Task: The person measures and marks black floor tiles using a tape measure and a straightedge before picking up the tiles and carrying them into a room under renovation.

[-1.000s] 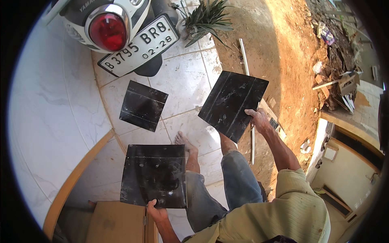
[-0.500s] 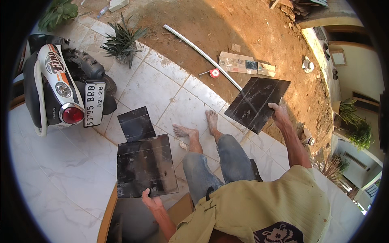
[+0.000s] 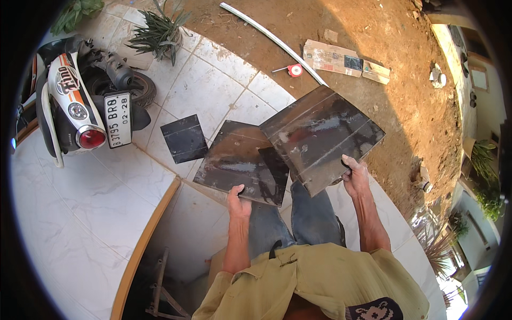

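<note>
My left hand (image 3: 239, 201) grips the near edge of a dark, glossy square tile (image 3: 234, 160), thumb on top. My right hand (image 3: 354, 172) pinches the lower right edge of a second dark tile (image 3: 325, 136), which has pale streaks and dusty smears. Both tiles are held up over my lap, side by side. The corner of the right one overlaps the right side of the left one, though whether they touch I cannot tell. A smaller dark tile piece (image 3: 184, 138) lies on the white tiled floor to the left. The fingers beneath both tiles are hidden.
A parked scooter (image 3: 74, 106) stands at the left beside a potted plant (image 3: 157, 34). On the brown dirt ahead are a long white strip (image 3: 272, 40), a red and white tape measure (image 3: 294, 70) and flattened cardboard (image 3: 333, 57). A wooden-edged white surface (image 3: 96, 208) spans the lower left.
Both tiles have come together: the left one moved right and up, the right one moved left and nearer. The smaller piece on the floor shows apart from the left tile.
</note>
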`<state>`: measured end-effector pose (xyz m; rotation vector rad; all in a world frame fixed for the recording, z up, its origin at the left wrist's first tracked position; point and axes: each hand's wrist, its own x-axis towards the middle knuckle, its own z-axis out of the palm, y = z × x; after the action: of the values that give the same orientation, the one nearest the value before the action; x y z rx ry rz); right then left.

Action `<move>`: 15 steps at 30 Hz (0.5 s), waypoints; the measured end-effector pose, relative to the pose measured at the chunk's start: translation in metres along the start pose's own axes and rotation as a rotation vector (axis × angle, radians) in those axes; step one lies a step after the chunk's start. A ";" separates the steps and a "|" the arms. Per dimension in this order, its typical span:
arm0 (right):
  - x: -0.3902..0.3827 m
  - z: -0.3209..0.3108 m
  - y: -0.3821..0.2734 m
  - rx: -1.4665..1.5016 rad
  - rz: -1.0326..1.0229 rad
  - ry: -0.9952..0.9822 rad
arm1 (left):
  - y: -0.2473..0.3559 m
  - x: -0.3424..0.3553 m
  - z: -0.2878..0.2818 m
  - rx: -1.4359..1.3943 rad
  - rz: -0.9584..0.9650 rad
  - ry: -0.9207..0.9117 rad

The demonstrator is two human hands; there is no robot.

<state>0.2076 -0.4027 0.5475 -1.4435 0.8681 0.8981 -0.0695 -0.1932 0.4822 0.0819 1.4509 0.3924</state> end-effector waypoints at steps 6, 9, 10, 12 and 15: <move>0.031 -0.008 0.002 -0.052 0.014 -0.201 | -0.022 0.015 0.020 0.068 -0.060 -0.076; 0.037 -0.003 0.000 -0.069 0.039 -0.265 | -0.024 0.026 0.010 0.124 -0.057 -0.068; 0.039 -0.003 -0.001 -0.062 0.037 -0.293 | -0.026 0.028 0.008 0.168 -0.080 -0.071; 0.046 -0.005 0.000 -0.090 0.052 -0.243 | -0.028 0.031 0.004 0.170 -0.066 -0.067; 0.047 0.003 -0.006 -0.114 0.025 -0.217 | -0.034 0.034 0.003 0.125 0.021 -0.059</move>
<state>0.2327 -0.4004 0.5074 -1.4036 0.6834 1.1162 -0.0571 -0.2134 0.4403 0.2080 1.4159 0.3136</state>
